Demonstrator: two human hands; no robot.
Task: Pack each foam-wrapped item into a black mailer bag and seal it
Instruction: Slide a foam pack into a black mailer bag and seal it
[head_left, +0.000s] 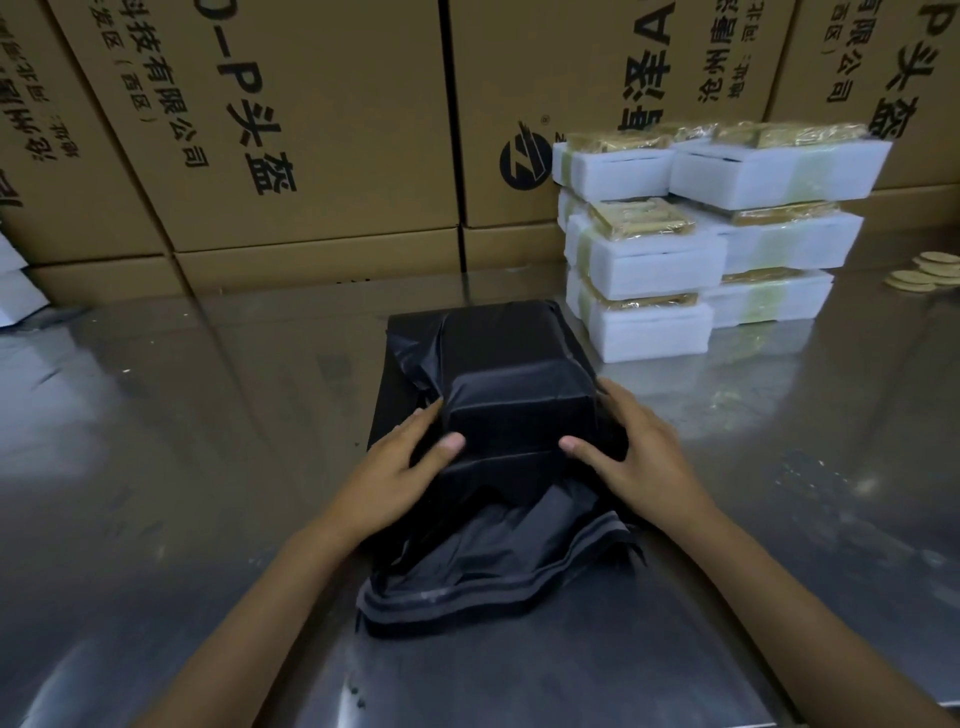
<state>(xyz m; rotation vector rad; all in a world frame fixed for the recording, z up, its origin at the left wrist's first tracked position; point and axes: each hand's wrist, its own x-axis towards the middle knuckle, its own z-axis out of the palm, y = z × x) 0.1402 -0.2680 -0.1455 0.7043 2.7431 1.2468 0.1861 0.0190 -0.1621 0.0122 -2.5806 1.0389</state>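
From the head camera, the black mailer bag (511, 384) lies on the steel desk (208, 467), just in front of the stack of foam-wrapped items (675, 249), with a boxy load already inside it. The film is pulled taut over the block's top and near face, so I'd judge the contents light and fairly stiff at the edges but yielding under pressure, as foam would be. The plastic itself looks thin, slick and floppy; it bunches on the side away from the stack and would slide over the foam if tugged. The open mouth with its sealing strip (498, 587) sags loose toward the person, well short of closed. The sensible hold is on the block's two side faces, or on the flap's edge for folding.

The left hand (400, 467) presses the near corner farther from the stack, fingers lying along the side, thumb on the near face. The right hand (628, 457) mirrors it on the stack side. Each grip is spread flat against the bag, not pinching film.

Flat bags (379, 395) seem to lie beneath.
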